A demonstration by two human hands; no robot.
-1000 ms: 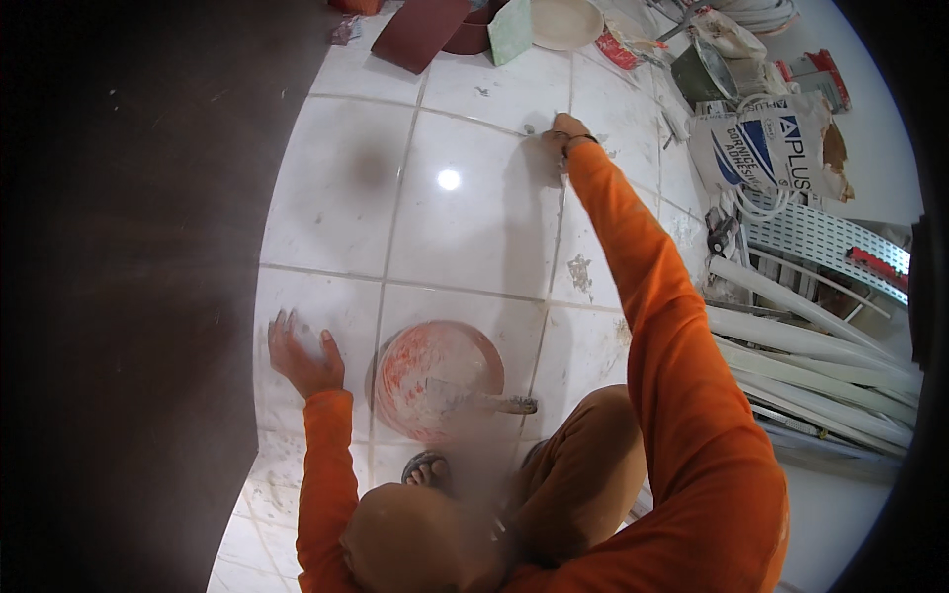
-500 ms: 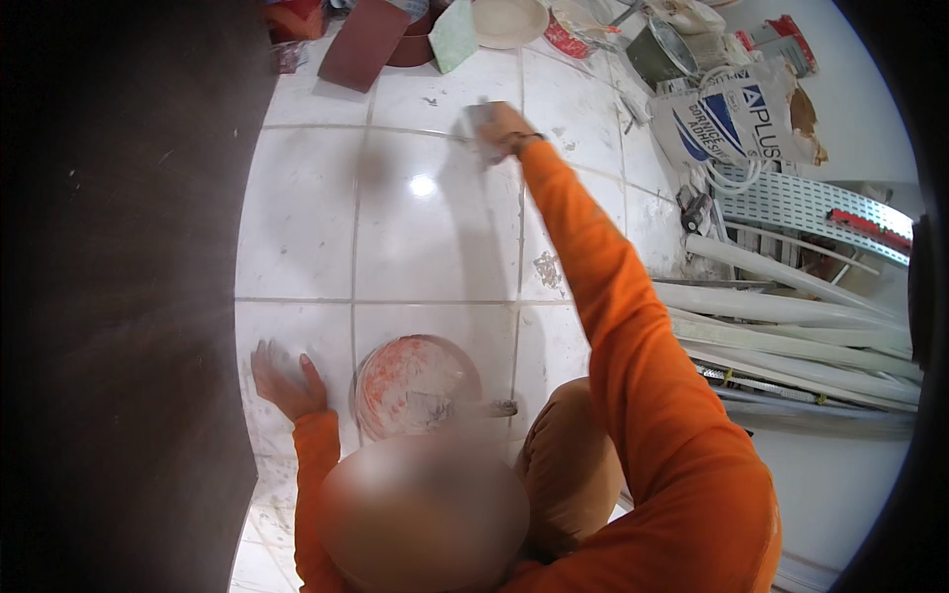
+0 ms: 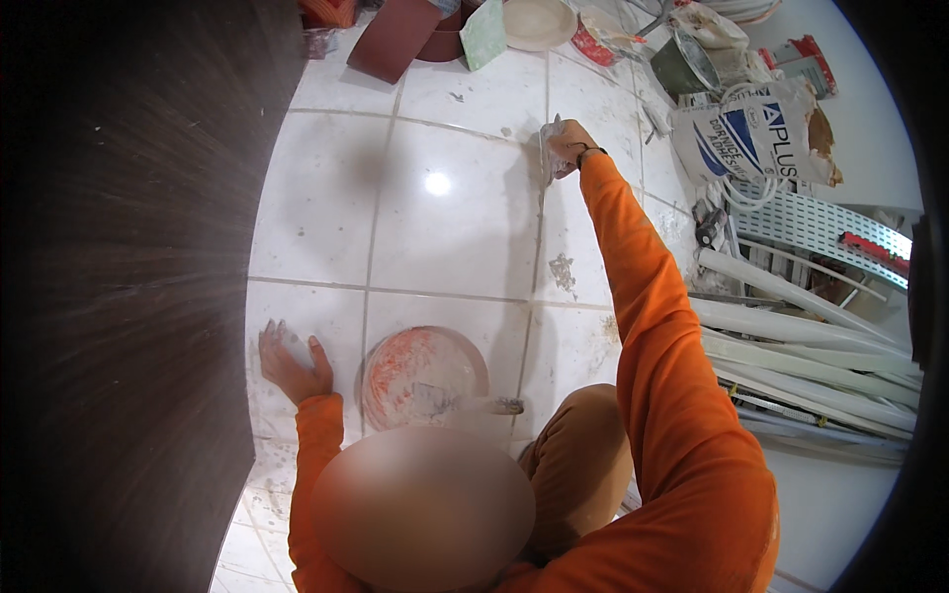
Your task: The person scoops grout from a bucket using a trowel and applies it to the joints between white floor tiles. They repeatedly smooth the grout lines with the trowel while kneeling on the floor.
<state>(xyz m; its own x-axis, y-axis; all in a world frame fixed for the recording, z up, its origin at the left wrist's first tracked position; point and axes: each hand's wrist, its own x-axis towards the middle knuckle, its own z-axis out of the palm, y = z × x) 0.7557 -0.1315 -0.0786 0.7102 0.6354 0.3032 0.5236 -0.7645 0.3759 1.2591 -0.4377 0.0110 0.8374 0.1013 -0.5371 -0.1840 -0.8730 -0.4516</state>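
My right hand [image 3: 565,146], arm stretched far forward, is closed around a flat grey scraper [image 3: 547,155]. The blade is turned nearly edge-on along a grout line of the white tile floor [image 3: 445,237]; its handle is hidden in my fingers. My left hand [image 3: 295,364] lies palm down on the tiles at the left, fingers spread, holding nothing. Between my left hand and my knee sits a round tub [image 3: 420,346] smeared with red and white residue. Across it lies a whitish putty knife [image 3: 435,399] with a dark handle end.
A dark wooden panel [image 3: 168,296] borders the left. Sandpaper [image 3: 393,38], a green-white sheet [image 3: 481,35] and a cream bowl [image 3: 539,24] lie at the far side. Along the right are a torn powder bag [image 3: 746,138], a dark bucket [image 3: 684,64], white pipes [image 3: 791,326] and perforated metal tray [image 3: 791,212].
My right hand has moved right with the scraper, whose blade has turned from broadside to nearly edge-on. My left hand stays on the tiles. The whole view has shifted slightly.
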